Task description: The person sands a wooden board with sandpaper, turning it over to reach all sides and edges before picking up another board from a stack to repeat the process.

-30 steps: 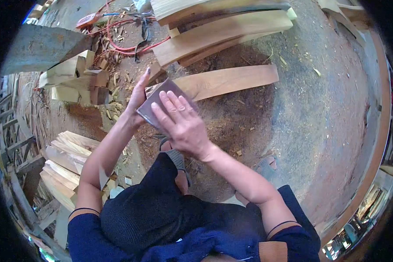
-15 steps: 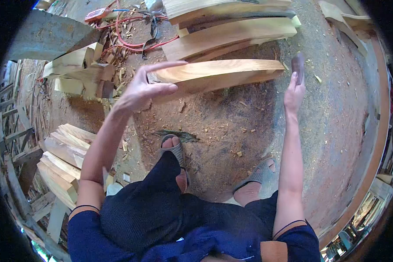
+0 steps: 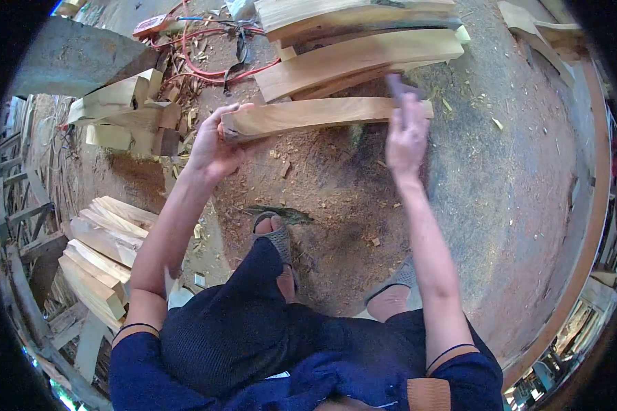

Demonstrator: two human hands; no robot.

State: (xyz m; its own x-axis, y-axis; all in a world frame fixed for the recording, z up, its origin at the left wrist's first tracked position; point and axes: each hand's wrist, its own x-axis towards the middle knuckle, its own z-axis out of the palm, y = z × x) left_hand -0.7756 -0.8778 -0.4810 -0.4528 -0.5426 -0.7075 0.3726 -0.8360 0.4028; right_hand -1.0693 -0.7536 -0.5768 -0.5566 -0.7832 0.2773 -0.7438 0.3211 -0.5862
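Note:
A curved wooden piece (image 3: 315, 114) lies crosswise in front of me. Its left end is gripped by my left hand (image 3: 216, 144), fingers behind and thumb underneath. Near its right end, my right hand (image 3: 408, 137) holds a flat, dark grey-brown block (image 3: 397, 88), blurred by motion. The block overlaps the wood's right end in the view; whether it touches is unclear. My right fingers lie along the block.
More curved timbers (image 3: 363, 58) lie just beyond. A red cable (image 3: 185, 48) runs at the upper left. Cut blocks (image 3: 116, 103) sit at the left, with stacked boards (image 3: 99, 253) lower down. Wood chips litter the dirt floor (image 3: 336, 226).
My right hand has moved left with the block, onto the right end of the wood in the view. The wooden piece has turned slightly and shifted a little left with my left hand.

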